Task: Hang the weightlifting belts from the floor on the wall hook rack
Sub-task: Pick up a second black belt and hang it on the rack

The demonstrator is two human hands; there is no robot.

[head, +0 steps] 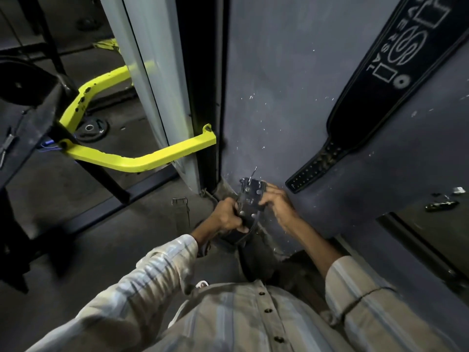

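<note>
Left hand (226, 217) gripping dark belt (247, 207) mid-strap, right hand (275, 198) pinching its buckle end, held low just in front of grey wall (274, 97). Second belt (375, 80) already hanging flat on wall, far right. Yellow bar (142, 158) jutting in left of wall corner; bare wall between.

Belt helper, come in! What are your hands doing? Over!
Left hand and right hand both grip dark belt. One black belt already hangs on wall. Nothing in the way.

We read white letters "ERSAL" and a circled "S" on the black belt (396, 69) hanging on the wall.
</note>
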